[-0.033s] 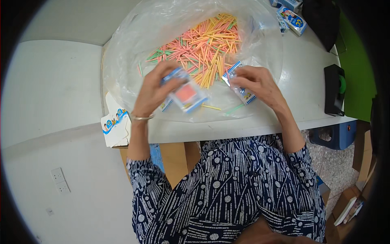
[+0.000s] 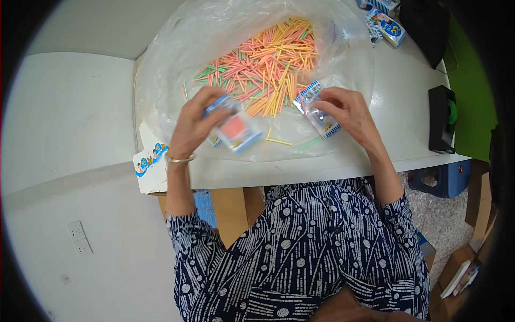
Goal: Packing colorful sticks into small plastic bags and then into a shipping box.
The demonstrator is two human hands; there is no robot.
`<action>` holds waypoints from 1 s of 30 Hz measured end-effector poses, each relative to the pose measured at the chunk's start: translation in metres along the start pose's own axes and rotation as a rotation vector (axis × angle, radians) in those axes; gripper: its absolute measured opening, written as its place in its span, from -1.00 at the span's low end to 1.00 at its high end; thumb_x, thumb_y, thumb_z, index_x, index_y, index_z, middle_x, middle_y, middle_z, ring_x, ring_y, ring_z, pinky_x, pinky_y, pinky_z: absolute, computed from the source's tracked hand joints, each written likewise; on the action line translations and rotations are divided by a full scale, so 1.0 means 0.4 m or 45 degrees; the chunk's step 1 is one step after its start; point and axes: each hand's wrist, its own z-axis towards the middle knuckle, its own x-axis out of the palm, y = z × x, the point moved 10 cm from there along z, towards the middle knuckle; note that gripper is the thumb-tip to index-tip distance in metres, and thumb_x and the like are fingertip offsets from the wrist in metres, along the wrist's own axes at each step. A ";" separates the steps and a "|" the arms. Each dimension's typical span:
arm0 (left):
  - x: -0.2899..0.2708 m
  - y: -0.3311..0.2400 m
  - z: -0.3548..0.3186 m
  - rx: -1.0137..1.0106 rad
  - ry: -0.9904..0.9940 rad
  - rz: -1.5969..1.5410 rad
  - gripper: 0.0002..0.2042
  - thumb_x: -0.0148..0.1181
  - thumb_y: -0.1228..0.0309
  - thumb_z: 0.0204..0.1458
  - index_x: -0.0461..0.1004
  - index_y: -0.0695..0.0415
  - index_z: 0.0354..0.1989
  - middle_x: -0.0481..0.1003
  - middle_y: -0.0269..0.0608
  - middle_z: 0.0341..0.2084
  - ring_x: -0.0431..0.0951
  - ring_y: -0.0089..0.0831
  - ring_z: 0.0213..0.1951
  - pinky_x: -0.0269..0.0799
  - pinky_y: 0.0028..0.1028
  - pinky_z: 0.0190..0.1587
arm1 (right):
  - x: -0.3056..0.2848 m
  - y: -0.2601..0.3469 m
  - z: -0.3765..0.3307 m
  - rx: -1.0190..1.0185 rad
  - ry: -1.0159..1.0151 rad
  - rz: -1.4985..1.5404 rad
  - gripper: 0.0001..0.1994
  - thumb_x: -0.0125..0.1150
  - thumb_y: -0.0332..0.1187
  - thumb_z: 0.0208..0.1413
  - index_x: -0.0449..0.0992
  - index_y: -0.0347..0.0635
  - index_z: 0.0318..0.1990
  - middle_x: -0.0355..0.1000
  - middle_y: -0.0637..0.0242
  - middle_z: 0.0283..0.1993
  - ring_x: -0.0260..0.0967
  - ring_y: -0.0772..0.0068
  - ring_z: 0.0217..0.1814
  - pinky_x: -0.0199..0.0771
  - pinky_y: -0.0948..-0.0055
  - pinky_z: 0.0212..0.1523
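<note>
A: Where is the packet [image 2: 234, 129], and how would it handle?
B: In the left hand [image 2: 197, 121], above the plastic sheeting [image 2: 166, 70], near the sticks; it is blurred, with a reddish patch on its face; I judge it light and limp, a thin film wrapper, slick and easy to crease.
A: Where to take hold, then?
B: By an edge, I'd say, thumb flat on top, fingers beneath; the left hand has it much that way, thumb over the upper part, lower end free; a hard squeeze might snap anything brittle inside.
A: And the right hand [image 2: 350, 110]?
B: It is over a second packet [image 2: 316, 114] lying on the sheeting; thumb and forefinger curl with a narrow gap; whether they pinch the film, I cannot tell.
A: Further out?
B: Pink, yellow and green sticks [image 2: 279, 59] heaped beyond both hands, slim and probably fragile; one loose yellow stick [image 2: 279, 141] lies between the packets; then the pale table [image 2: 399, 121], with a black tape dispenser [image 2: 440, 126] at the right.
</note>
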 end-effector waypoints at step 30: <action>0.144 0.069 0.074 0.405 -0.240 1.175 -0.49 0.32 0.15 -0.19 0.37 0.24 -0.13 0.29 -0.07 -0.11 0.28 -0.10 -0.09 0.21 -0.19 -0.12 | -0.042 -0.005 -0.025 -0.249 -0.510 -0.967 -0.63 0.35 -0.32 -0.13 0.45 -0.30 -0.17 0.33 0.13 -0.23 0.27 0.08 -0.11 0.29 0.23 -0.09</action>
